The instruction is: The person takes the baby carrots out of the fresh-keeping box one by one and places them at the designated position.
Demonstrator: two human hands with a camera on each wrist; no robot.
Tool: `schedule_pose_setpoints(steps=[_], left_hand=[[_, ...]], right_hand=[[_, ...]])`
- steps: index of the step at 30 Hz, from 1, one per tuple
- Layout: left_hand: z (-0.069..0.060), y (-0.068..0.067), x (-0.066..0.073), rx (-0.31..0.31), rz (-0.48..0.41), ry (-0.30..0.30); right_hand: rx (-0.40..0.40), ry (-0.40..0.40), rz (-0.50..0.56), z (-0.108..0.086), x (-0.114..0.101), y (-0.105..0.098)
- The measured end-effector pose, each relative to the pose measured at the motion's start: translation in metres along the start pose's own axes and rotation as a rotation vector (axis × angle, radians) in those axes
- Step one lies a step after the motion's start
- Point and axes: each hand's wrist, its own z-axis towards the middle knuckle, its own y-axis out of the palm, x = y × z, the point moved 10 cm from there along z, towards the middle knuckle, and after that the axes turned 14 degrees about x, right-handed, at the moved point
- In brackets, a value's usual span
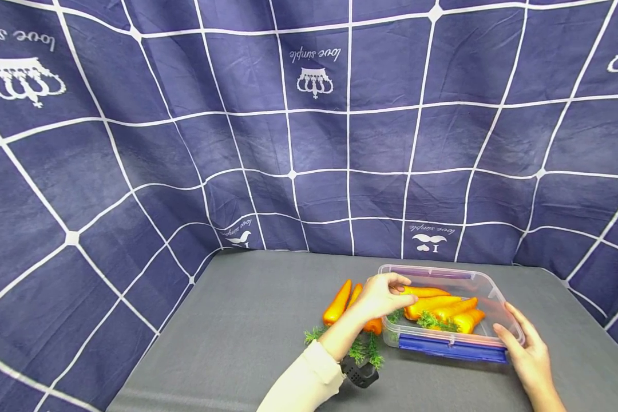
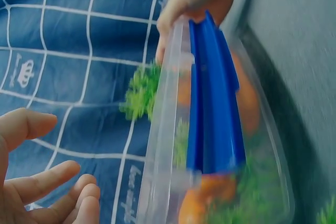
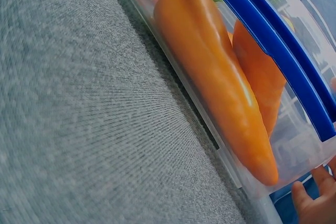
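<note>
Our left grip is released, thumb and forefinger spread with only air between them, over the left end of the clear container. Our right grip grasps that container by its right end, thumb at the near right corner and fingers along the outer wall.

Between the two grips lie the carrots in the container, leafy ends toward us; there is bare container floor between them and our right grip. The blue latch runs along the near side, just below the rim, between both hands. In the left wrist view, our left fingers show apart from that rim.

Left of our left grip, the gray table spreads wide toward the hanging checked cloth; beyond both grips, only a narrow strip separates the container from the table's far edge. To the right of our right grip, more table runs to the cloth.

Our left forearm, in a pale sleeve with a black wristband, slants up and rightward across the loose carrots, which sit just left of the container. Our right forearm rises from the lower right, the hand angled inward toward the corner.
</note>
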Motion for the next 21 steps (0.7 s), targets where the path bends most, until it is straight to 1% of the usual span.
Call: schedule_pose_setpoints(steps=[3,8,10,16,18,21], left_hand=[[0.0,0.016,0.007,-0.025,-0.013,0.003],[-0.002,0.042,0.021,-0.05,0.024,0.03],[-0.001,0.051,0.026,-0.054,0.071,0.04],[0.0,0.074,0.025,-0.059,0.183,0.018],[0.0,0.082,0.023,-0.063,0.239,0.014],[0.002,0.095,0.022,-0.074,0.353,0.042]], right_hand=[[0.004,0.004,-0.003,0.0,0.0,0.0],[0.013,-0.006,0.002,0.001,-0.001,-0.001],[0.01,-0.008,0.002,0.001,-0.001,-0.001],[0.007,0.015,-0.02,0.001,0.002,-0.001],[0.007,0.018,-0.026,0.001,0.002,-0.001],[0.006,0.012,-0.017,0.001,0.002,0.0]])
